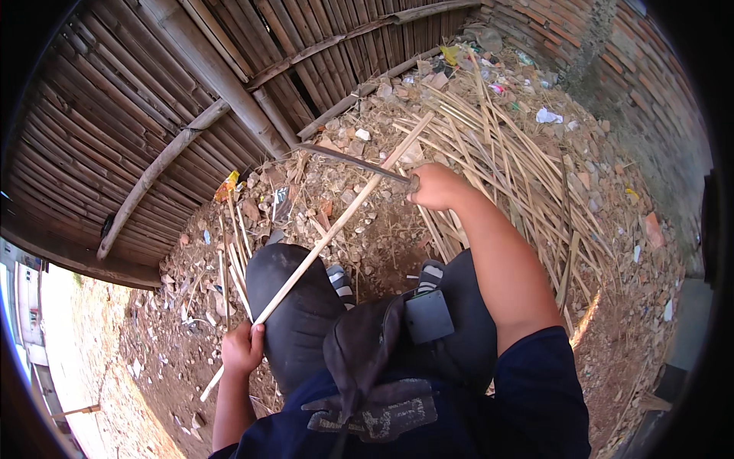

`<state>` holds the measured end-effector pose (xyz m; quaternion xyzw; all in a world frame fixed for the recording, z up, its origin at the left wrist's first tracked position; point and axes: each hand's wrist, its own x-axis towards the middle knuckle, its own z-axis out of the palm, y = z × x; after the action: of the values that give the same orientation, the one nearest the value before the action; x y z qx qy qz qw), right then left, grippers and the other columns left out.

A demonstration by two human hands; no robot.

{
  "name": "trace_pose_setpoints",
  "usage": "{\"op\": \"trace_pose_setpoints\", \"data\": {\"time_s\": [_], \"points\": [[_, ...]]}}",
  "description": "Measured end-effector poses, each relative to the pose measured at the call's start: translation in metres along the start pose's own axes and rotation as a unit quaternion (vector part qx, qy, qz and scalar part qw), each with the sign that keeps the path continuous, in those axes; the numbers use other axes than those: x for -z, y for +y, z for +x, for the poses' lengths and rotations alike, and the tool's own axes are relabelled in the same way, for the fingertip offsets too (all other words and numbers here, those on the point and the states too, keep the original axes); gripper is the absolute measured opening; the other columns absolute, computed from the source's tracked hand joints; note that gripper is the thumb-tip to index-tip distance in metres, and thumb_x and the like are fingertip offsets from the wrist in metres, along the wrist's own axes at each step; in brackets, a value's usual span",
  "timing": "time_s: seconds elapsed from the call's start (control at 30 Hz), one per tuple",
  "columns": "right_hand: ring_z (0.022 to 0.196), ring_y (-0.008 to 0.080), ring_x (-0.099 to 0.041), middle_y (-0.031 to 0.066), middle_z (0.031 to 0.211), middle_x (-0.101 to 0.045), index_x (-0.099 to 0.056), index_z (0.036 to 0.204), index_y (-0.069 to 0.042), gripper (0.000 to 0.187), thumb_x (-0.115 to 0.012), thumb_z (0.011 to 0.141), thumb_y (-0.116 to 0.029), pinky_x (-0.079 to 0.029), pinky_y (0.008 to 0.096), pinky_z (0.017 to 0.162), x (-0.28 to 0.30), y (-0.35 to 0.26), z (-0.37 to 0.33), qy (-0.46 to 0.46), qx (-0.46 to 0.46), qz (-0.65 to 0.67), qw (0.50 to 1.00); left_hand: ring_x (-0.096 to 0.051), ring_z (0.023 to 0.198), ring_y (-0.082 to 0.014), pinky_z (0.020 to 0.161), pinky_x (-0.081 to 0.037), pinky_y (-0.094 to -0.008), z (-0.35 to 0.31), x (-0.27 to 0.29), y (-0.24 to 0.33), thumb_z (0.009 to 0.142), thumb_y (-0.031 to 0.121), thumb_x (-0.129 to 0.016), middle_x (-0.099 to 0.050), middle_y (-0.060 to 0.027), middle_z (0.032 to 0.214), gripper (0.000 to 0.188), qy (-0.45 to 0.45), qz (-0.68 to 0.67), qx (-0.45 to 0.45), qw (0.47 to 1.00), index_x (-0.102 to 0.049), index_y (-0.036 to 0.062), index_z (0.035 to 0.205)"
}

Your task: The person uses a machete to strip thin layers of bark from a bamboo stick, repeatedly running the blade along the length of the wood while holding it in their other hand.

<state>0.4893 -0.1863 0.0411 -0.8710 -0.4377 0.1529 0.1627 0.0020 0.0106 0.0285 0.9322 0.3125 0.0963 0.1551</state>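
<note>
My left hand is closed round the lower part of a long pale bamboo strip, which slants up and away to the right across my left knee. In my closed right hand is the handle of a long, dark knife with a slightly curved blade. Its blade points left and crosses the strip near the strip's far end; whether the edge touches it I cannot tell. Beyond and right of my right hand lies a large heap of loose bamboo strips.
A few more strips lie left of my left knee. Stones, brick bits and litter cover the dirt ground. A bamboo-slat wall rises at the far left, a brick wall at the right. A dark flat box rests at my lap.
</note>
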Motion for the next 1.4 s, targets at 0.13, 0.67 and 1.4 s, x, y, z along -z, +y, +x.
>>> {"op": "trace_pose_setpoints", "data": {"time_s": [0.13, 0.67, 1.4], "points": [[0.103, 0.0381, -0.067, 0.0204, 0.108, -0.071, -0.069, 0.112, -0.002, 0.037, -0.07, 0.081, -0.025, -0.054, 0.0442, 0.09, 0.024, -0.014, -0.004, -0.05, -0.082, 0.049, 0.994, -0.06, 0.055, -0.0444, 0.052, -0.046, -0.0502, 0.001, 0.008, 0.004, 0.097, 0.031, -0.061, -0.056, -0.0209, 0.056, 0.04, -0.003, 0.012, 0.013, 1.0, -0.051, 0.0048, 0.068], [0.101, 0.0386, -0.068, 0.0221, 0.104, -0.071, -0.071, 0.108, -0.004, 0.035, -0.069, 0.078, -0.022, -0.054, 0.0449, 0.09, 0.02, -0.017, -0.015, 0.016, -0.063, 0.029, 0.997, -0.061, 0.059, -0.0459, 0.056, -0.047, -0.0521, 0.004, 0.012, 0.0, 0.096, 0.034, -0.061, -0.059, -0.022, 0.06, 0.041, -0.022, 0.032, 0.02, 0.999, -0.054, 0.0036, 0.07], [0.096, 0.037, -0.068, 0.0196, 0.098, -0.072, -0.072, 0.103, -0.005, 0.03, -0.071, 0.081, -0.024, -0.054, 0.0455, 0.084, 0.029, -0.043, -0.028, -0.05, 0.022, -0.015, 0.998, -0.056, 0.053, -0.0446, 0.051, -0.042, -0.0506, 0.002, -0.005, -0.011, 0.096, 0.029, -0.062, -0.053, -0.0213, 0.056, 0.041, 0.015, -0.009, -0.009, 1.0, -0.048, 0.0032, 0.068]]}}
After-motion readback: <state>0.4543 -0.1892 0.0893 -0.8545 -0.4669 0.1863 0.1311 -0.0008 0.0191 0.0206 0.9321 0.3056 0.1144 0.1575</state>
